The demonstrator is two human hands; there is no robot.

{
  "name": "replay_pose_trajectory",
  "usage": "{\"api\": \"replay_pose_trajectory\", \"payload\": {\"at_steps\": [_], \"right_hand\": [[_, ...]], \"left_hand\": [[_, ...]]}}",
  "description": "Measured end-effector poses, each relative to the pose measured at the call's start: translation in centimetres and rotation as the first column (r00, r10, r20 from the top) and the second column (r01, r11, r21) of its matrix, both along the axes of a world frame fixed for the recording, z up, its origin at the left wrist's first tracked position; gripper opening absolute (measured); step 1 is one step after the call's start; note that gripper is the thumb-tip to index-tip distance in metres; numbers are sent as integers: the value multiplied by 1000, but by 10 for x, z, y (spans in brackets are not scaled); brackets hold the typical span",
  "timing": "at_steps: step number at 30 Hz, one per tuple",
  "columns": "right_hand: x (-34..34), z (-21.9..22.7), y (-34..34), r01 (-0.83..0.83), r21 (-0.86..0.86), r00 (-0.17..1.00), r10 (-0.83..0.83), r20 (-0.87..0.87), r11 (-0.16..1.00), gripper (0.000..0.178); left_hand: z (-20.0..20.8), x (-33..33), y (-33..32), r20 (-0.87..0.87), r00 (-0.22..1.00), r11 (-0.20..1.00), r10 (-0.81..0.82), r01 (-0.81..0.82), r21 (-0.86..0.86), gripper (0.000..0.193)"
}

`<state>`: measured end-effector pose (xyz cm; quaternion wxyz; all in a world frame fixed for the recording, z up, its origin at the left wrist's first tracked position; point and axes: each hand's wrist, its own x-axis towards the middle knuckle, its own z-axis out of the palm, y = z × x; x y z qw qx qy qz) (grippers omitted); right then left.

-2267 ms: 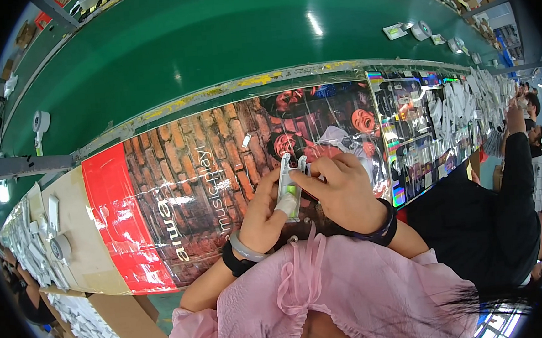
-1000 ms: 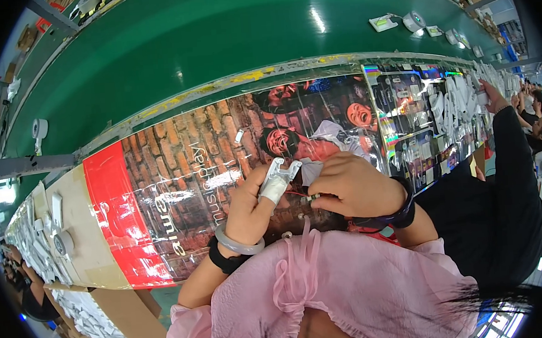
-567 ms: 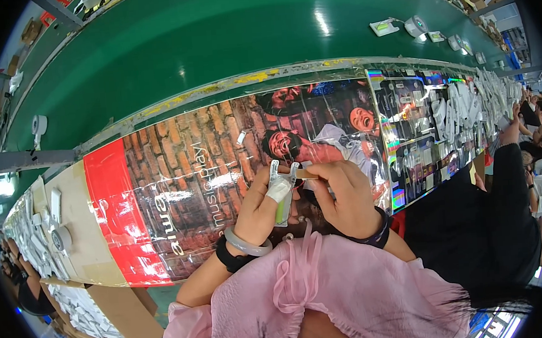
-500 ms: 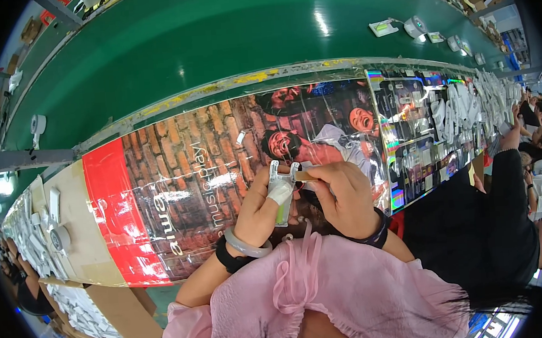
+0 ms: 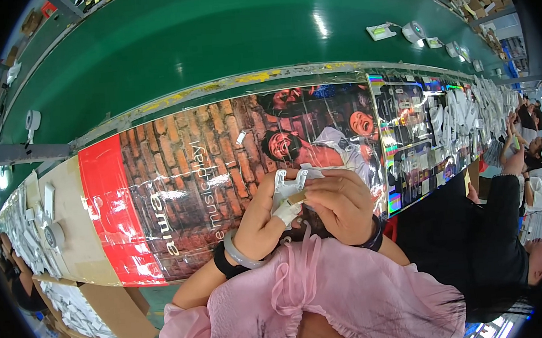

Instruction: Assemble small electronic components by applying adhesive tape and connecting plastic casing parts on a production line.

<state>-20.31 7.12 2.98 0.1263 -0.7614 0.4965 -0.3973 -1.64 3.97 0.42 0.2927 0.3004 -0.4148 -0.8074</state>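
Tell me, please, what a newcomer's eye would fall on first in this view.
Probably the broad green surface sweeping across the top, and below it the glossy brick-patterned poster with a red band at its left end. Next comes the lower middle: in front of the pink top, the left hand holds a white two-pronged part, and the right hand holds a small tan piece close to it.

Held part [image 5: 289, 183] above worktop [image 5: 180, 169], conveyor [image 5: 242, 33] beyond, carton [image 5: 119, 310] lower left, co-worker [image 5: 461, 237] right
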Motion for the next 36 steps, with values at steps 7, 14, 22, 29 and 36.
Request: {"api": "replay_pose_trajectory", "payload": {"at_steps": [7, 14, 22, 29, 36], "right_hand": [[-1, 0, -1, 16, -16, 1000, -16, -14, 1000, 26], [-2, -2, 0, 14, -26, 1000, -15, -20, 1000, 26], [-2, -3, -1, 11, -43, 1000, -12, -17, 999, 27], [4, -5, 0, 38, -86, 999, -40, -19, 996, 27], [5, -7, 1, 43, -91, 998, -46, -39, 995, 26]], "left_hand": [[6, 2, -2, 103, 993, 989, -51, 65, -133, 50], [10, 1, -1, 120, 992, 982, -40, 62, -178, 50], [11, 2, -1, 174, 984, 971, -41, 80, -225, 51], [9, -1, 3, 134, 991, 959, 15, 24, -282, 49], [9, -1, 3, 137, 990, 959, 24, 16, -283, 49]]}}
